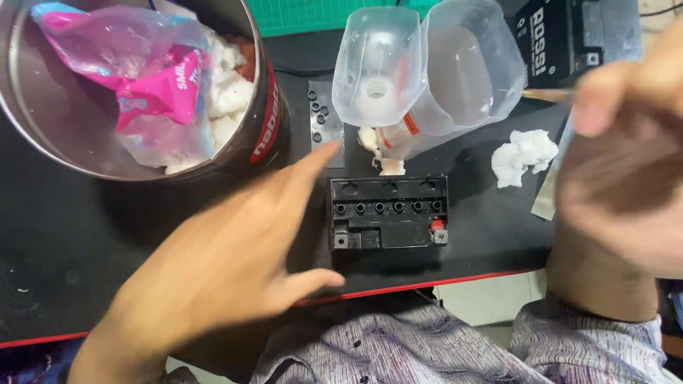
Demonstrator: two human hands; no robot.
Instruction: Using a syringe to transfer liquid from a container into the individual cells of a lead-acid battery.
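The battery [388,212] sat near the mat's front edge, likely heavy, rigid, best gripped by its flat sides; the left hand [220,267] hovered beside it, fingers spread, while the right hand [626,171] pinched a thin stick [546,94].

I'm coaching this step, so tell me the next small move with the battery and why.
Probably bring the left hand the last bit right to steady the battery. That hand hovers open just beside it, fingers pointing toward it, not touching. The battery's six fill holes stand open, and the right hand is raised and blurred, seemingly holding a thin stick, so a steadied case seems wise first.
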